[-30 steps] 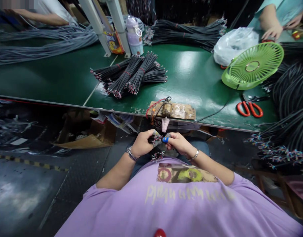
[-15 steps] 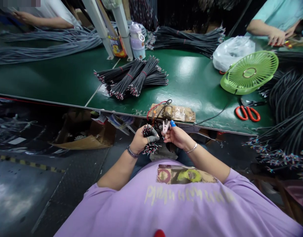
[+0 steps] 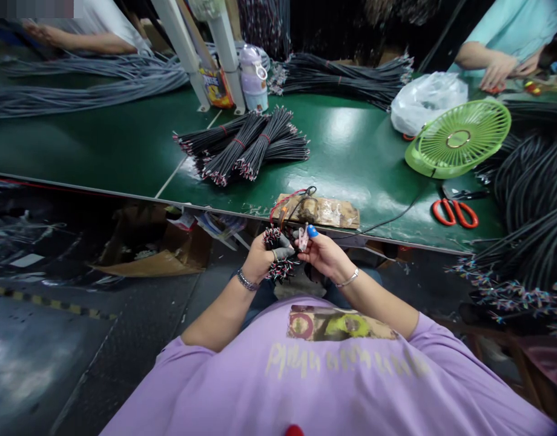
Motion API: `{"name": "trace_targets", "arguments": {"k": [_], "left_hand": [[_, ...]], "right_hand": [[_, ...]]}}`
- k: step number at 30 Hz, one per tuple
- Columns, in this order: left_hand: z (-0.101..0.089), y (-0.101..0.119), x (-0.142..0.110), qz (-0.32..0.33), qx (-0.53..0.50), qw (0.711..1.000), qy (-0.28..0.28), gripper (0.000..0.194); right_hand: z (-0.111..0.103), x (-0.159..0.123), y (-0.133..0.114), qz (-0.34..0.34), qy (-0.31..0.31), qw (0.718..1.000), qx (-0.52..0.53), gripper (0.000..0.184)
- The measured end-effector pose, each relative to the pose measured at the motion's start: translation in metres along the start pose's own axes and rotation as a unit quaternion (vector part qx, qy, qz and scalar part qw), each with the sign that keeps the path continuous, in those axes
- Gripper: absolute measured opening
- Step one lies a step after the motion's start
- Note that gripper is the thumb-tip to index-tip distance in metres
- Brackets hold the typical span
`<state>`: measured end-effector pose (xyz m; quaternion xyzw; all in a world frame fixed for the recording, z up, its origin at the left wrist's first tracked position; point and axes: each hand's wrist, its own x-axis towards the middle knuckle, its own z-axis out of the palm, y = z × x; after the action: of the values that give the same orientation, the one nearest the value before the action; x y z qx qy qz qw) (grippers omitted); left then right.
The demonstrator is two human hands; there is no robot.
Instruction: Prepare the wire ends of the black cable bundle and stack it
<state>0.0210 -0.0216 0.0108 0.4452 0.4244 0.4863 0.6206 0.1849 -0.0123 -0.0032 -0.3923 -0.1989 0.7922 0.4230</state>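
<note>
My left hand (image 3: 259, 257), with grey covers on some fingertips, is closed around a bundle of short black cables (image 3: 281, 269). Their red, white and black wire ends stick out above and below the thumb. My right hand (image 3: 321, 254) wears a blue cover on one fingertip. Its fingers are bent around a pale pink clip-like piece (image 3: 303, 238) at the table's front edge; whether a wire is also between them cannot be made out. Just behind lies a taped cardboard piece (image 3: 337, 210) with red and black leads. Both hands are close together above my lap.
Several tied bundles of black cables (image 3: 251, 145) lie on the green table (image 3: 360, 145). To the right are red-handled scissors (image 3: 455, 213), a green fan (image 3: 460, 139), a plastic bag (image 3: 428, 100) and long cables (image 3: 537, 175). A bottle (image 3: 253, 79) stands behind. Two co-workers sit across.
My right hand first worked at the wire ends by my left hand, then moved up to the pink piece and closed in on it. My left hand turned the bundle and shifted slightly left.
</note>
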Motion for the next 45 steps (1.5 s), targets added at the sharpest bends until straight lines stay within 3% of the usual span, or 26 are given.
{"name": "trace_targets", "arguments": {"k": [7,15,23,28,35,40,45], "left_hand": [[0.002,-0.003,0.002,0.000,0.008,1.000,-0.010,0.026],[0.000,-0.005,-0.006,-0.017,0.018,1.000,-0.006,0.024],[-0.007,-0.018,-0.015,-0.038,0.050,0.997,-0.033,0.027],[-0.008,-0.021,-0.016,-0.082,0.068,0.991,-0.084,0.028],[-0.005,-0.029,-0.013,-0.081,0.103,0.983,-0.128,0.040],[-0.007,-0.032,-0.015,-0.084,0.114,0.983,-0.116,0.040],[-0.008,-0.029,-0.019,-0.092,0.090,0.989,-0.071,0.031]], "right_hand": [[-0.003,0.003,0.005,-0.015,-0.013,1.000,0.018,0.025],[-0.011,-0.002,0.015,0.034,-0.028,0.997,0.057,0.047],[-0.023,-0.024,0.027,0.096,-0.065,0.993,0.036,0.036],[-0.023,-0.032,0.030,-0.003,-0.044,0.994,-0.096,0.028],[-0.008,-0.020,0.027,-0.144,-0.054,0.956,-0.249,0.033],[-0.006,-0.019,0.029,-0.151,-0.038,0.955,-0.254,0.030],[-0.009,-0.025,0.027,-0.096,0.001,0.973,-0.209,0.028]]}}
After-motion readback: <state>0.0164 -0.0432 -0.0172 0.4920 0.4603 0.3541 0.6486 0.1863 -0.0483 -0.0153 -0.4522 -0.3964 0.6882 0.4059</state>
